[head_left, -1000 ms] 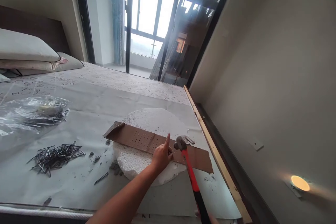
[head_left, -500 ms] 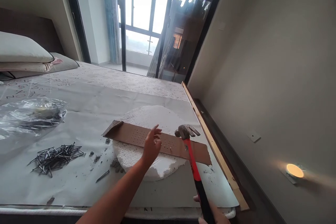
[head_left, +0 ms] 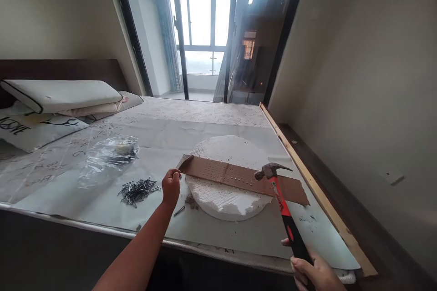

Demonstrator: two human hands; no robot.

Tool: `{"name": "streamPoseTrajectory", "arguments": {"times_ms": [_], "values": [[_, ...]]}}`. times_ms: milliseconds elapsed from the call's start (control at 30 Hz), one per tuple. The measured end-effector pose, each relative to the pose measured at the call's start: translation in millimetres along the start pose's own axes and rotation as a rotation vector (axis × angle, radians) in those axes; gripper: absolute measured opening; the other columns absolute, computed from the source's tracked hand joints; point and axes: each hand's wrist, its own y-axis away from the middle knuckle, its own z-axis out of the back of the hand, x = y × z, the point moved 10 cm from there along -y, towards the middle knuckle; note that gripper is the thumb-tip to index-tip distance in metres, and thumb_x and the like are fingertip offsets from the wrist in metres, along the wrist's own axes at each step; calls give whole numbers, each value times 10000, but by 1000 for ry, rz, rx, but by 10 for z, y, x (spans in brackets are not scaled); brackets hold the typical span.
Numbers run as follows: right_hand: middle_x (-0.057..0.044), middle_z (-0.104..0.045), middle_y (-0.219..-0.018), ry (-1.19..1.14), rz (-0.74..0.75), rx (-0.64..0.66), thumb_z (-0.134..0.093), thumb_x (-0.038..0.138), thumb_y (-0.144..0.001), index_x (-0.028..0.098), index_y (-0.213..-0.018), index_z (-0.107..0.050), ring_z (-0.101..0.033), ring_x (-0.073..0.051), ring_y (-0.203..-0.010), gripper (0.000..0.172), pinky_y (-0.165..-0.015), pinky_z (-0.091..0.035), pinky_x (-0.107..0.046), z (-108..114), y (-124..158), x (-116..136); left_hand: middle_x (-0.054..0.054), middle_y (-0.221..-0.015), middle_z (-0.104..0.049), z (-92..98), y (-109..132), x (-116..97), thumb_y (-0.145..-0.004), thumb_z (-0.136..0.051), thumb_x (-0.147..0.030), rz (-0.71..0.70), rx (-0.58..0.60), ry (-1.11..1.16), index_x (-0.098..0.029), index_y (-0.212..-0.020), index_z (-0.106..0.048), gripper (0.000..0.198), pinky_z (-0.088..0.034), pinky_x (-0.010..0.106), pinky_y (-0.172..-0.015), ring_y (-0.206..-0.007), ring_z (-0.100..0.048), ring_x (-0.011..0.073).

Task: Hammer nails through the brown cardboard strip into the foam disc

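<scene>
head, right hand [head_left: 316, 275] gripping hammer [head_left: 280, 198] over strip edge [head_left: 246, 185]

Mattress [head_left: 205, 109] under pale paper sheet [head_left: 239, 236]; foam disc [head_left: 218, 195], loose nails [head_left: 138, 191], plastic bag [head_left: 109, 159] on top; pillows [head_left: 61, 95] beyond.

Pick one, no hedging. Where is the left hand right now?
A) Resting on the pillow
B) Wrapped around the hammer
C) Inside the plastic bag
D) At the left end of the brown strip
D. The curled left hand sits at the left end of the brown strip, while the hammer is in the right hand.
</scene>
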Motion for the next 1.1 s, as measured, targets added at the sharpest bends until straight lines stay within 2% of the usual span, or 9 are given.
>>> {"name": "streamPoseTrajectory", "arguments": {"times_ms": [100,167,233,400,667,767,867,1000,1100], "values": [[123,-336,-433,-46,-14,34,-511,475,-708,130,-1231,-380,-260,-57,-293,640,-341,-237,-196,-2,-8,-57,45,-783,-635,-113,26,461,-736,-369,-210,76,284,-283,-160,-836,-576,235,-407,221,-563,-647,-562,146],[121,-333,-436,-57,-10,46,-516,482,-713,145,-1224,-405,-272,-52,-292,622,-344,-248,-191,-13,-4,-60,42,-729,-635,-296,162,703,-642,-462,-139,75,525,-449,-162,-769,-600,189,-408,224,-588,-674,-576,162],[121,-334,-437,-68,-8,57,-524,468,-716,158,-1213,-425,-276,-46,-291,595,-347,-267,-189,-35,7,-51,29,-630,-610,-413,303,854,-529,-517,-71,72,653,-510,-163,-678,-604,196,-402,231,-571,-633,-571,175],[123,-357,-437,-85,4,81,-522,402,-725,148,-1231,-404,-286,-42,-286,579,-321,-282,-176,-110,23,-15,19,-584,-566,-517,513,928,-449,-544,-28,44,726,-575,-168,-590,-569,200,-407,259,-601,-651,-566,199],[128,-371,-434,-136,-34,38,-564,389,-692,161,-1249,-391,-306,-47,-279,626,-295,-299,-175,-112,24,-38,47,-732,-594,-471,509,777,-479,-537,-3,19,733,-640,-164,-727,-550,297,-395,264,-608,-703,-559,203],[126,-381,-440,-136,-11,35,-547,391,-704,165,-1245,-390,-309,-48,-272,607,-283,-315,-177,-77,-10,-33,21,-690,-565,-475,497,616,-504,-535,-20,-7,743,-638,-171,-729,-525,272,-370,238,-581,-687,-542,181],[125,-393,-448,-133,11,32,-541,386,-696,159,-1235,-382,-305,-52,-267,605,-265,-325,-181,-43,-48,-12,-14,-636,-518,-596,608,283,-532,-527,-60,-63,792,-489,-177,-690,-487,200,-340,218,-544,-639,-504,146],[131,-364,-461,-111,31,22,-533,386,-705,163,-1207,-396,-305,-51,-270,566,-271,-326,-179,-24,-67,66,-52,-587,-462,-907,924,-438,-604,-499,-138,-134,906,30,-183,-682,-463,97,-335,200,-520,-555,-433,96],[132,-356,-465,-86,28,14,-537,399,-704,166,-1179,-415,-309,-50,-278,543,-284,-323,-177,-19,-73,104,-49,-612,-475,-1082,1040,-969,-645,-509,-178,-247,819,229,-185,-696,-480,59,-348,197,-531,-554,-420,84]]}}
